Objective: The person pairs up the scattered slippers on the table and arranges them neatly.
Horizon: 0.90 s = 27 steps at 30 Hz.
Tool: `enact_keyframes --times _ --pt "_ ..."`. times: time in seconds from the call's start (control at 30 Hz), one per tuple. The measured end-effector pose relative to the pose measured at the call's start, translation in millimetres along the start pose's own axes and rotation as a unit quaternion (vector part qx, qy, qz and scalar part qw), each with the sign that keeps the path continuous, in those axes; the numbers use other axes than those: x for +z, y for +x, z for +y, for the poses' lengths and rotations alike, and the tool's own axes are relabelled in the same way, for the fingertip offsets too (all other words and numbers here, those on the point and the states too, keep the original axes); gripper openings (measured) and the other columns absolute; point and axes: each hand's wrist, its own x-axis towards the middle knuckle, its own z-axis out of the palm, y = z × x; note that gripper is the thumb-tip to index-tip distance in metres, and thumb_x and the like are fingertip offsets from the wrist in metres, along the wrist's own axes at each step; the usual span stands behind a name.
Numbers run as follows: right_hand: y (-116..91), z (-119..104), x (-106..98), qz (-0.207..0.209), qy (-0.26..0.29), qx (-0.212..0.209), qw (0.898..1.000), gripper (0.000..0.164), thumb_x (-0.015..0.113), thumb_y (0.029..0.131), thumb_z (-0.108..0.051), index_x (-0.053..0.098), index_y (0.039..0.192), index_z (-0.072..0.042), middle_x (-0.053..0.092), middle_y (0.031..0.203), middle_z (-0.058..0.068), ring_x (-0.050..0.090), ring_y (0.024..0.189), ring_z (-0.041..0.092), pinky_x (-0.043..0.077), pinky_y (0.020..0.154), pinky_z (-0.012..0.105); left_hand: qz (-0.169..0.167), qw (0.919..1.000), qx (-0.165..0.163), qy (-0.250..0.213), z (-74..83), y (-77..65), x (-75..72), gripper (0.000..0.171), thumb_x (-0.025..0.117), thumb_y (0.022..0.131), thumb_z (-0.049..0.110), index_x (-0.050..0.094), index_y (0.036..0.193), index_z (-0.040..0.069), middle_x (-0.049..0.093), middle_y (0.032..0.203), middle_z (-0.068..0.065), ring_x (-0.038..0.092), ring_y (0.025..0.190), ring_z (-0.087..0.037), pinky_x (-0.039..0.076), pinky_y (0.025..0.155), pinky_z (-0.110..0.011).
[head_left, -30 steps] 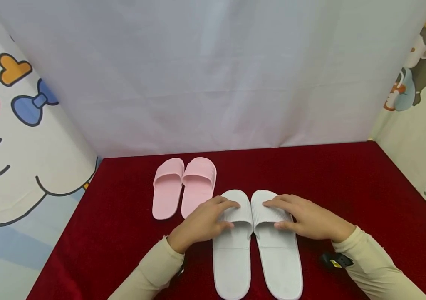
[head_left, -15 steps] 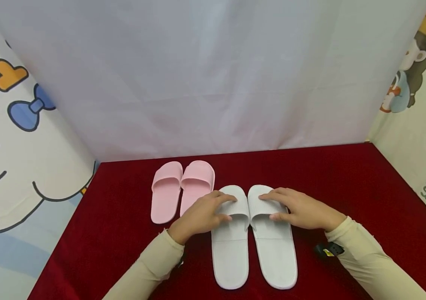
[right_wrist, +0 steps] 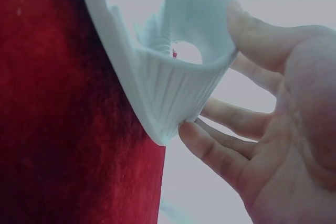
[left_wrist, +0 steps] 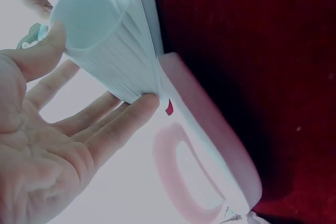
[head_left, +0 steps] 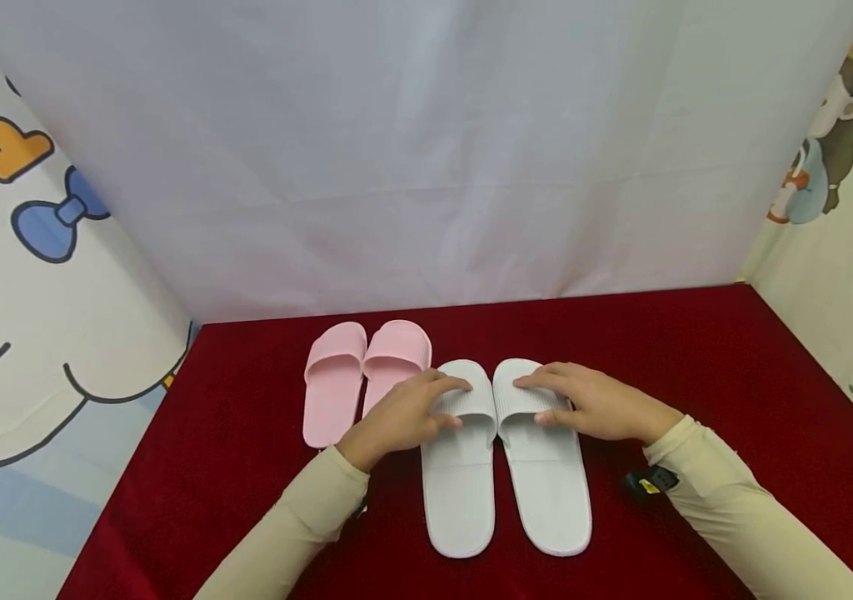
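Two white slide slippers lie side by side on the red cloth in the head view, toes pointing away from me and touching near their straps. My left hand [head_left: 409, 418] holds the left white slipper [head_left: 460, 508] by the outer side of its ribbed strap [left_wrist: 113, 59], thumb near the strap's opening. On the other side, my right hand [head_left: 597, 403] holds the right white slipper [head_left: 549, 504] the same way, its fingers against the strap [right_wrist: 173, 85] in the right wrist view. The soles rest flat on the cloth.
A pair of smaller pink slippers [head_left: 332, 400] stands just left and slightly beyond the white ones; my left hand overlaps the nearer one. Red cloth [head_left: 666, 342] covers the surface. A white curtain [head_left: 411, 167] hangs behind, with printed panels at both sides.
Both hands and the white slippers have slid forward, away from me, bringing their toes closer to level with the pink pair. The pink slippers stay in place.
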Motion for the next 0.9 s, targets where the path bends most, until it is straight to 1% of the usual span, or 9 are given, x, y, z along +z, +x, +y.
enact_keyframes --times 0.17,0.27,0.37,0.5,0.6,0.77,0.9 --pt "4 3 -2 -0.003 0.001 0.004 1.0 0.05 0.065 0.096 -0.037 0.056 0.141 -0.019 0.06 0.136 0.01 0.057 0.126 0.03 0.048 0.103 0.051 -0.012 0.9999 -0.01 -0.004 -3.0 6.7 -1.7 0.046 0.076 0.088 0.024 0.063 0.131 0.019 0.06 0.131 -0.014 0.063 0.112 -0.025 0.053 0.091 -0.042" --pt "6 5 -4 0.0 0.001 0.003 1.0 0.049 0.065 0.096 -0.036 0.056 0.14 -0.017 0.06 0.136 0.011 0.058 0.125 0.031 0.048 0.102 0.051 -0.016 0.9998 -0.01 -0.007 -4.8 12.3 -2.9 0.045 0.076 0.088 0.023 0.063 0.131 0.019 0.059 0.132 -0.016 0.062 0.114 -0.026 0.053 0.091 -0.042" --pt "9 8 -7 0.0 0.002 0.007 1.0 0.05 0.066 0.095 -0.036 0.057 0.14 -0.017 0.06 0.136 0.012 0.057 0.126 0.032 0.048 0.103 0.052 -0.018 0.9998 0.0 -0.007 -7.7 18.9 -3.7 0.044 0.076 0.089 0.022 0.063 0.131 0.018 0.06 0.131 -0.017 0.06 0.116 -0.027 0.053 0.092 -0.042" --pt "13 15 -9 -0.002 0.002 0.018 1.0 0.05 0.066 0.095 -0.036 0.056 0.141 -0.018 0.06 0.137 0.011 0.056 0.128 0.031 0.047 0.104 0.051 -0.02 0.9998 0.002 -0.005 -12.2 28.2 -5.0 0.045 0.075 0.089 0.022 0.063 0.131 0.018 0.061 0.131 -0.016 0.06 0.118 -0.027 0.052 0.094 -0.042" --pt "16 19 -10 -0.001 0.001 0.017 1.0 0.051 0.066 0.095 -0.037 0.056 0.141 -0.018 0.06 0.137 0.011 0.057 0.127 0.03 0.047 0.104 0.051 -0.019 0.9998 -0.001 -0.001 -14.2 33.2 -6.4 0.045 0.076 0.088 0.023 0.063 0.131 0.018 0.062 0.131 -0.015 0.06 0.119 -0.026 0.052 0.095 -0.043" --pt "21 23 -12 0.005 0.005 0.018 1.0 0.051 0.068 0.094 -0.034 0.056 0.141 -0.019 0.06 0.137 0.01 0.057 0.127 0.029 0.047 0.104 0.05 -0.013 0.9999 0.001 0.008 -16.6 38.4 -8.7 0.045 0.076 0.088 0.024 0.064 0.13 0.018 0.063 0.128 -0.014 0.06 0.117 -0.026 0.051 0.095 -0.044" --pt "25 23 -12 0.004 0.008 0.019 1.0 0.05 0.069 0.094 -0.033 0.057 0.14 -0.019 0.06 0.136 0.01 0.057 0.127 0.029 0.047 0.104 0.05 -0.014 0.9998 -0.01 0.004 -19.2 39.4 -8.8 0.045 0.076 0.088 0.024 0.064 0.131 0.019 0.063 0.129 -0.014 0.06 0.117 -0.027 0.051 0.096 -0.045"
